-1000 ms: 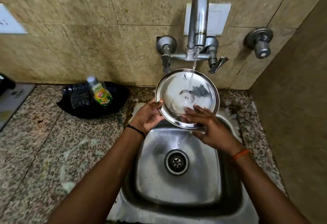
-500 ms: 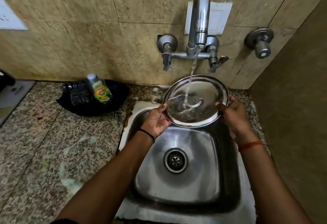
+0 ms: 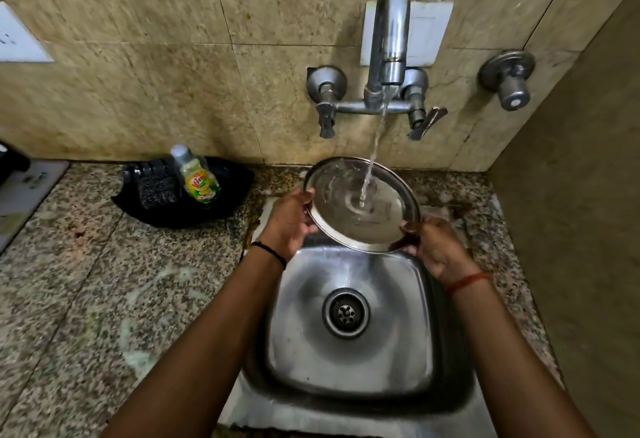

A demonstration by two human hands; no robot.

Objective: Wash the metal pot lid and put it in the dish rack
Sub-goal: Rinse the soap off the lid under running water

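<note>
Steel fills the near ground: one sink basin (image 3: 349,368) with a single round drain (image 3: 345,313) lies below and between the two forearms. Speckled granite table (image 3: 86,281) spreads out to the left of the left hand, with pale soapy smears on it.

Two hands hold one metal pot lid (image 3: 360,205) above the far edge of the basin. The left hand (image 3: 289,223) grips the lid's left rim, thumb over the top edge and fingers curled under; one black band sits on that wrist. The right hand (image 3: 434,247) clasps the lower right rim, fingers wrapped beneath it; one orange thread circles that wrist. The lid tilts, its near edge lower, its shiny face up toward the camera.

One stream of water (image 3: 372,160) falls onto the lid just beyond the right hand's fingers and spreads in a ring where it lands.

Farther left of the left hand, well apart, one black tray (image 3: 228,209) rests on the table against the wall. It carries one dish soap bottle (image 3: 197,178), leaning, and one dark scrubber (image 3: 156,188) just beside it.

Beyond the lid, on the tiled wall, one curved tap spout (image 3: 389,29) rises from a crossbar with two valve handles (image 3: 325,98). One separate round knob (image 3: 507,77) is fixed to the wall far beyond the right hand. One white plate (image 3: 20,39) is partly visible on the wall at far left.
</note>
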